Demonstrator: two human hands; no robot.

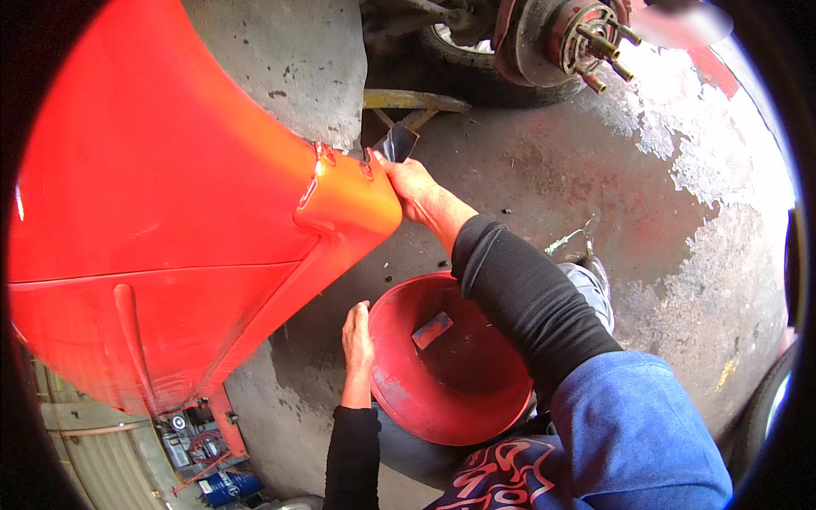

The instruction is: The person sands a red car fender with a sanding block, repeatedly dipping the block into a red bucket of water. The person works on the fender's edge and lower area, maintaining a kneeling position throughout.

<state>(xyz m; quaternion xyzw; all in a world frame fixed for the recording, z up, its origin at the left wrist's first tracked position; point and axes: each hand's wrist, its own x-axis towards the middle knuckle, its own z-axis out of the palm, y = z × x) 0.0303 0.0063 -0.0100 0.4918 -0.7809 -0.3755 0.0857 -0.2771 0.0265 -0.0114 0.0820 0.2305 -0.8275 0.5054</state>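
My right hand [411, 185] is closed at the narrow end of a large glossy red car body panel [187, 187]. A dark folded sheet [398, 142], perhaps sandpaper, sticks out past its fingers, which are partly hidden. Jagged slots are cut in the panel beside that hand. Lower down, my left hand [358, 342] has its fingers stretched out along the left rim of a red basin [393, 399]; whether it touches the rim I cannot tell. Inside the basin lies a small grey and reddish block [432, 331], with a dark patch around it.
A wheel hub with studs [586, 42] juts in at the top, by a tyre [484, 76]. Beneath the panel stands a yellowish metal support [416, 100]. A blue can [229, 487] and tools are at lower left. Another tyre [761, 408] is at the right edge. The floor [544, 170] is stained.
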